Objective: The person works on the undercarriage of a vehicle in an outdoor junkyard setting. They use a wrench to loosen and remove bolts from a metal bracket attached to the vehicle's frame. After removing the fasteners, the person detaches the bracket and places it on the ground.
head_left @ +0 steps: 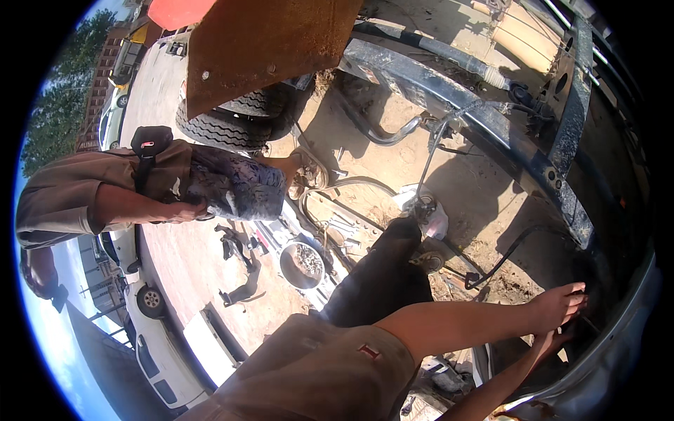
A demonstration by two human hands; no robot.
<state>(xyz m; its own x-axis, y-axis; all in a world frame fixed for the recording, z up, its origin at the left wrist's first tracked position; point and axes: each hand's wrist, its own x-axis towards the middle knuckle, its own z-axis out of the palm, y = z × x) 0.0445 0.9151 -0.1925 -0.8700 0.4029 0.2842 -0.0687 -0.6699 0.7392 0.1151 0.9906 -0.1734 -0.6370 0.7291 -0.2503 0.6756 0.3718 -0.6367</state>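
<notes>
My left hand [558,309] reaches to the right, palm side hidden, beside the dark inner side of a vehicle panel [625,337]. Its fingers are bent in, and whatever they grip is lost in shadow. Just below, my right hand [551,342] comes up from the lower edge and sits close against the left one. Shade and the panel hide most of its fingers. A thin black bent tube [502,261] runs near both hands. Beyond it, a grey metal frame beam [484,126] crosses the upper right.
At left another person [140,189] stands bent over, a small object in one hand. Around a metal bowl [282,270] of small parts lie wrenches [342,226]. Large tyres [225,130] stand under a rusty plate [274,49]. A white car [158,372] is parked at lower left.
</notes>
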